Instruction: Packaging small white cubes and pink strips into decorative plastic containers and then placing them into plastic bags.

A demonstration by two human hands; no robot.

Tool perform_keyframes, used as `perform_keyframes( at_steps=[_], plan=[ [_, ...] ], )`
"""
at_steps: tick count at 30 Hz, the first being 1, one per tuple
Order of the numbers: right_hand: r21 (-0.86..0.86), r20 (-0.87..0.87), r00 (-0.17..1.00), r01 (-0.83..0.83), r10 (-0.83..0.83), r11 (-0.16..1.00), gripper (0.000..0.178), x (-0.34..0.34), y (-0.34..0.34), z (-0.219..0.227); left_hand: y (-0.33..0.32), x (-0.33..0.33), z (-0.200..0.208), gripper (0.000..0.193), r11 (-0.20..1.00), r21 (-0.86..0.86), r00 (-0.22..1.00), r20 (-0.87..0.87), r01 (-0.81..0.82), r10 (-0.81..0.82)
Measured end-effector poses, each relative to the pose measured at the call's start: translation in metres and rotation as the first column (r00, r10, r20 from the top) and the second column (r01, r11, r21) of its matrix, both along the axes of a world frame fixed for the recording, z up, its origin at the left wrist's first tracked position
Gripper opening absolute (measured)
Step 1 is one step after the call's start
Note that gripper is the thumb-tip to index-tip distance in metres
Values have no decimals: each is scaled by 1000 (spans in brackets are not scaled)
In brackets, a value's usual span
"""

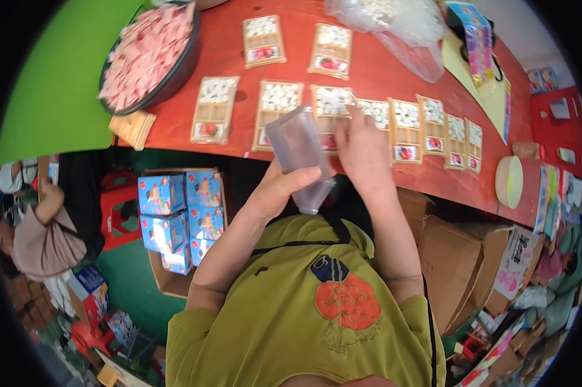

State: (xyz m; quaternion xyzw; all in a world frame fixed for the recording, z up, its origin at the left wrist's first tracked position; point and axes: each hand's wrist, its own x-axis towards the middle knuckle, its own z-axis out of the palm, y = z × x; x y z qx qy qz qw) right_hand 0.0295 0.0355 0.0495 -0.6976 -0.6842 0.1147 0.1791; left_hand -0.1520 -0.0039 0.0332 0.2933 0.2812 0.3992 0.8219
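My left hand (279, 191) is closed around a clear plastic box (299, 143), its thumb lying across the side. The box is tilted over the table's near edge. Over the tan compartment trays, my right hand (366, 155) reaches with fingers apart and bent down; their tips are partly hidden. It is nearest to a tray (333, 101) with white pieces at its far end. The tray beside it (375, 111) is partly covered by my fingers. Another tray (279, 97) stands left of these, partly behind the box. Several trays also show a red picture label.
A dark basin (189, 69) heaped with pink packets (150, 55) stands at the far left of the red table (168, 132). Stacked tan trays (133, 129) lie by it. A clear bag (420, 48) and a pale bowl (509, 182) are right. Below sits a carton of blue boxes (205, 193).
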Motion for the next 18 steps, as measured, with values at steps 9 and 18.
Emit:
perform_keyframes(
  at_steps=[9,18],
  plan=[
    [111,280,957,-110,75,988,32,-24,23,-9,-6,0,-4,70,985,-64,976,-158,-162,150],
    [185,198,957,-247,210,951,39,-21,51,-45,-6,5,-19,63,973,-49,961,-176,-227,215]
  ],
)
